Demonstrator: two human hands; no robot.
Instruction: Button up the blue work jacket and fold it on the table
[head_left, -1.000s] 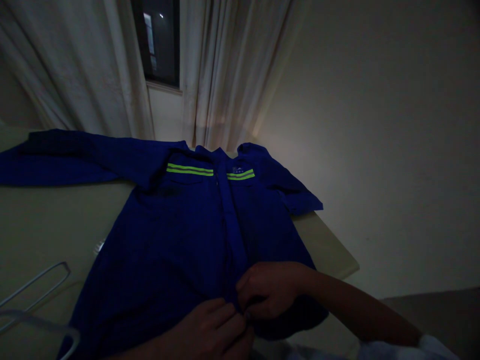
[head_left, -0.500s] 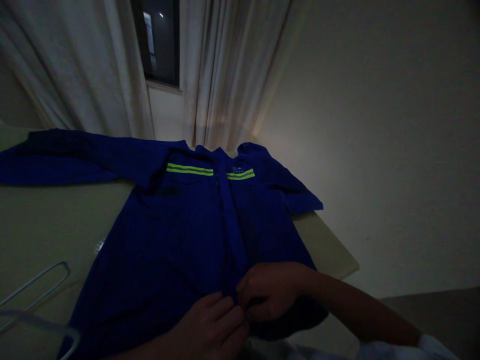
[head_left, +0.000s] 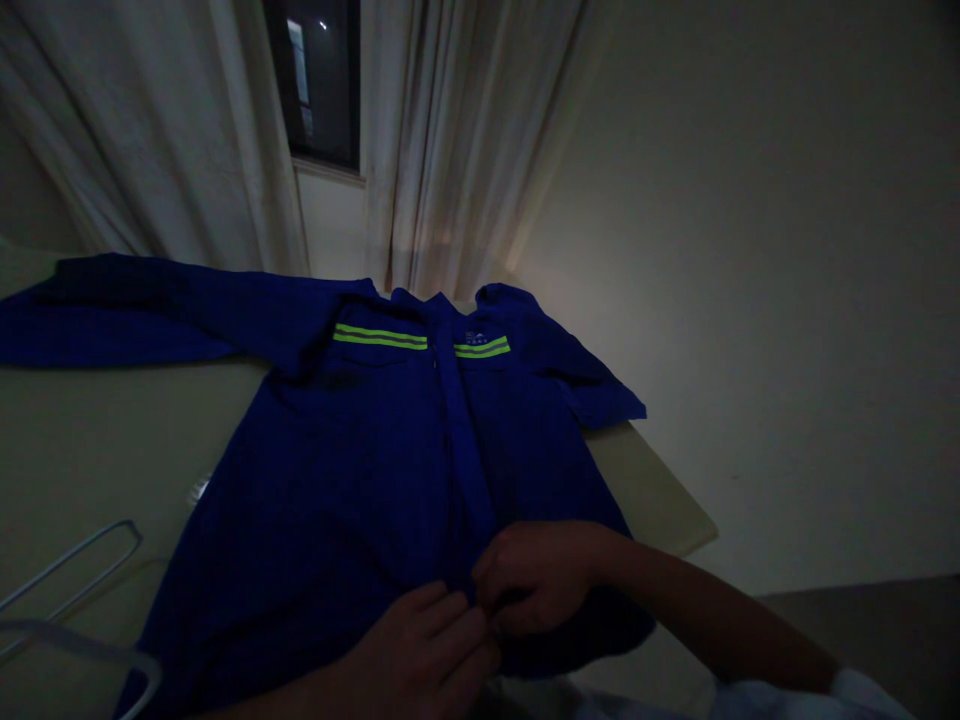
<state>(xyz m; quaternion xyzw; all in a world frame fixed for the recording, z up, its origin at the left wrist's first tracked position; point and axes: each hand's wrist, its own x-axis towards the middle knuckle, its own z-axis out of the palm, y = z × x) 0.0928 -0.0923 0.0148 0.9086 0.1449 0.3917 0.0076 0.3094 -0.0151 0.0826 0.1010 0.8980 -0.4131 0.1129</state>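
- We see a blue work shirt [head_left: 360, 480] with yellow-green chest stripes lying flat, front up, on a pale table [head_left: 82, 450], one sleeve stretched out to the left.
- Our left hand [head_left: 427, 650] and right hand [head_left: 536, 578] meet at the bottom of the shirt's front placket, fingers pinched closed on the cloth near the hem.
- A wire hanger [head_left: 71, 610] lies on the table, left of the shirt.
- Pale curtains [head_left: 450, 150] hang behind, beside a dark window [head_left: 319, 80].
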